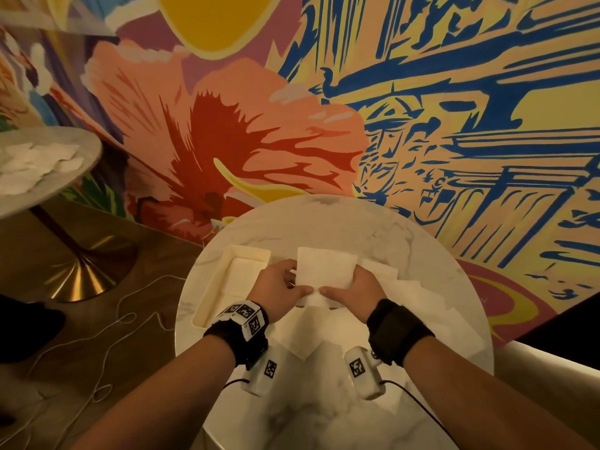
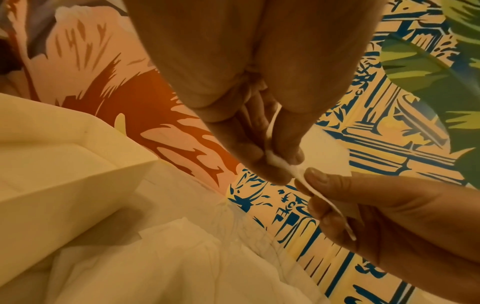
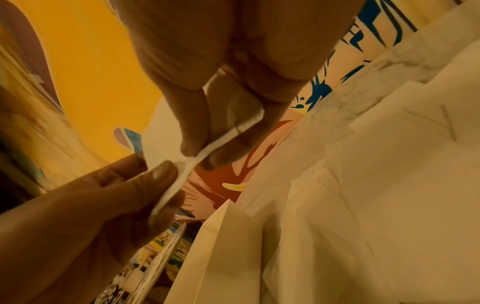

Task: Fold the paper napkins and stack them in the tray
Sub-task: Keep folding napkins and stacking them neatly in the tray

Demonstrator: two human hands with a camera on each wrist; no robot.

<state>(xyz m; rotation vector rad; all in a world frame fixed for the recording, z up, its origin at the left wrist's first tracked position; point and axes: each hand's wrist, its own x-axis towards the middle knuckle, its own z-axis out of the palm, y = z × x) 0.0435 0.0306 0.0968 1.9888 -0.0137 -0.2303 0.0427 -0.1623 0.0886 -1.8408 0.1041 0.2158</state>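
Note:
A white paper napkin is held up above the round marble table, its lower edge pinched by both hands side by side. My left hand pinches it between thumb and fingers; in the left wrist view the napkin's edge shows in that pinch. My right hand pinches the same edge next to it. The cream rectangular tray sits on the table to the left of the hands, with folded napkins lying in it. Loose unfolded napkins lie spread under and right of the hands.
The painted wall stands close behind the table. A second round table with white napkins stands at far left on a brass pedestal foot. Thin white cords trail over the wooden floor. Wrist camera cables hang near the table's front edge.

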